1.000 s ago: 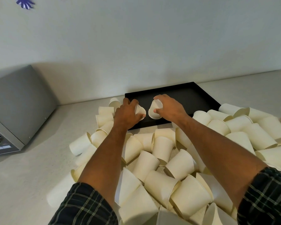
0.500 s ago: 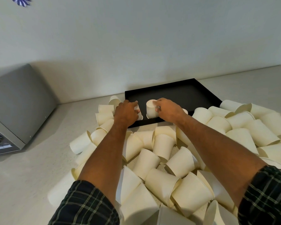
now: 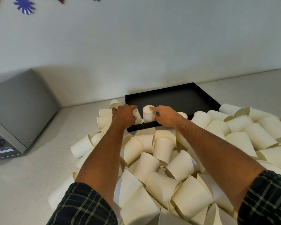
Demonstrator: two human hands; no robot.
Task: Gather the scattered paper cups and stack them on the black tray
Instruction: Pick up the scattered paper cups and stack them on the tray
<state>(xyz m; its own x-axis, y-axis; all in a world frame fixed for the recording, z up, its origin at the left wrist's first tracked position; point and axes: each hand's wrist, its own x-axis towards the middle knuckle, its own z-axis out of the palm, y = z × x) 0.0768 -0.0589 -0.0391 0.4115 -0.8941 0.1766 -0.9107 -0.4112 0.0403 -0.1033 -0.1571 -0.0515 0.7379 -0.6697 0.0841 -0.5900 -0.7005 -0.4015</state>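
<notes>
Now set mouth-down on the black tray (image 3: pixel 182 98) near its front edge: the paper cup (image 3: pixel 147 114), no longer tilted in air. Right hand (image 3: pixel 165 116) fingers (image 3: pixel 152 108) curled round it; left hand (image 3: pixel 124 115) gripping a second cup (image 3: pixel 137 116) just beside. Loose cups (image 3: pixel 162 148) heaped across the surface (image 3: pixel 39 168); grey appliance (image 3: pixel 15 111) at left

Paper cups (image 3: pixel 162 148): cream paper, matt, smooth walls, rolled rims. Black tray (image 3: pixel 182 98): matt black, smooth, no glare; material cannot be told. Countertop (image 3: pixel 39 168): pale, faintly speckled, matt, stone-like look. Appliance (image 3: pixel 21 108) at left: grey brushed-looking metal casing, dull sheen. Wall (image 3: pixel 136 46): matt painted finish. Sleeves (image 3: pixel 83 207): woven plaid cloth, dark, soft texture.
</notes>
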